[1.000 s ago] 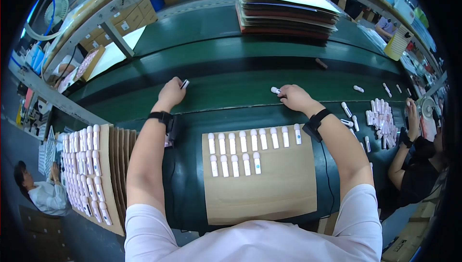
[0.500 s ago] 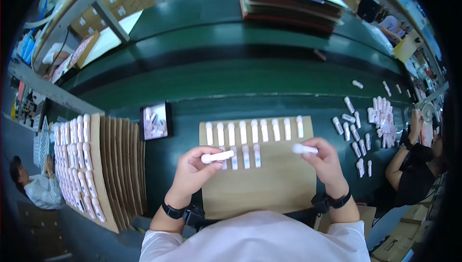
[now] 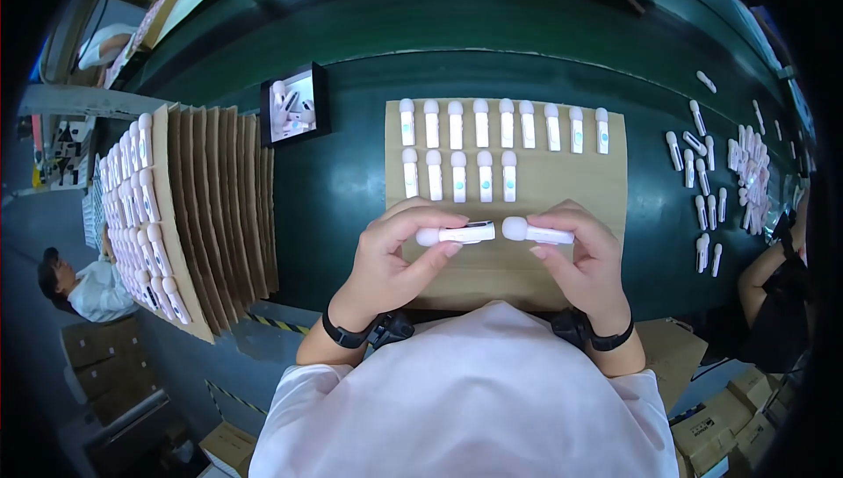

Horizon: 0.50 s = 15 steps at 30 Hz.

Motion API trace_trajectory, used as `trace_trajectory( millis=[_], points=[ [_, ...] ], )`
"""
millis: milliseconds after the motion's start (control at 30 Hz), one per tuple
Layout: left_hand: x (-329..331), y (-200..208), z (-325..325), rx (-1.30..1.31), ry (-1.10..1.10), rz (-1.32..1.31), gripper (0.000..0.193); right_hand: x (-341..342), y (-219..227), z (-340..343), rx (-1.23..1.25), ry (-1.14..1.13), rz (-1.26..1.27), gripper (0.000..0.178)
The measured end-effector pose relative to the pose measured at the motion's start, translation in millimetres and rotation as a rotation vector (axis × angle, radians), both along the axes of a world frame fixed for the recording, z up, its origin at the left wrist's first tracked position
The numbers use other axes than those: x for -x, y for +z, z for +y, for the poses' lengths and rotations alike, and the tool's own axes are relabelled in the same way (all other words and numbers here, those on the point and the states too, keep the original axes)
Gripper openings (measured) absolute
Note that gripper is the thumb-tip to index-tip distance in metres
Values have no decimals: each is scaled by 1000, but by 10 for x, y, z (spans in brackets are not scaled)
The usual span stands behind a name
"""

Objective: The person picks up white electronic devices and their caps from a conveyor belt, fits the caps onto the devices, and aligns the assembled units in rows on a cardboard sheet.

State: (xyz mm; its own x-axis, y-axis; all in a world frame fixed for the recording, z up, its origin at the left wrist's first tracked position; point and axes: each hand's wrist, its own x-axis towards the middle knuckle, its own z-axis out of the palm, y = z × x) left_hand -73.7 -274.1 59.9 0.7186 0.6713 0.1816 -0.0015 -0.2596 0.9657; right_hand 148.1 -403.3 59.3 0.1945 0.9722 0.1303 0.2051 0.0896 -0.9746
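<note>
My left hand [image 3: 393,254] pinches a small white wand massager [image 3: 474,232] with a rounded pale head, held sideways between thumb and fingers. My right hand [image 3: 590,254] grips a second white wand massager [image 3: 544,235], its round head pointing left toward the tip of the first; a small gap separates them. Both are held above the near half of a brown cardboard sheet [image 3: 571,188]. Beyond my hands, two rows of similar wand massagers [image 3: 482,123] lie on that sheet, heads away from me. The shorter row is nearer, at the left, and some bodies show blue round marks.
Loose wand massagers [image 3: 702,179] and a denser pile [image 3: 752,179] lie on the green table at right. At left are a black box [image 3: 323,109] holding several pieces and upright cardboard sheets [image 3: 224,188] with a filled one in front. People sit at both sides.
My hands have come closer together, bringing the two wand massagers nearly end to end. The view has tilted downward, and the left end of the nearer row now shows from behind my left hand.
</note>
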Motion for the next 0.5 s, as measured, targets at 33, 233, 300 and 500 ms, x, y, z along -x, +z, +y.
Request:
trace_trajectory(
  millis=[33, 233, 300, 500],
  points=[
    [5, 20, -19, 4, -2, 4, 26, 9, -1, 8, -33, -9, -25, 28],
    [-7, 40, -42, -69, 17, -3, 26, 17, 3, 12, -87, -3, -108, 30],
    [-16, 42, -50, -87, 6, -22, 26, 8, -4, 7, -97, 12, -85, 30],
    [-52, 51, -77, -63, -16, -24, 26, 23, -16, -7, -143, -24, -38, 31]
  ],
)
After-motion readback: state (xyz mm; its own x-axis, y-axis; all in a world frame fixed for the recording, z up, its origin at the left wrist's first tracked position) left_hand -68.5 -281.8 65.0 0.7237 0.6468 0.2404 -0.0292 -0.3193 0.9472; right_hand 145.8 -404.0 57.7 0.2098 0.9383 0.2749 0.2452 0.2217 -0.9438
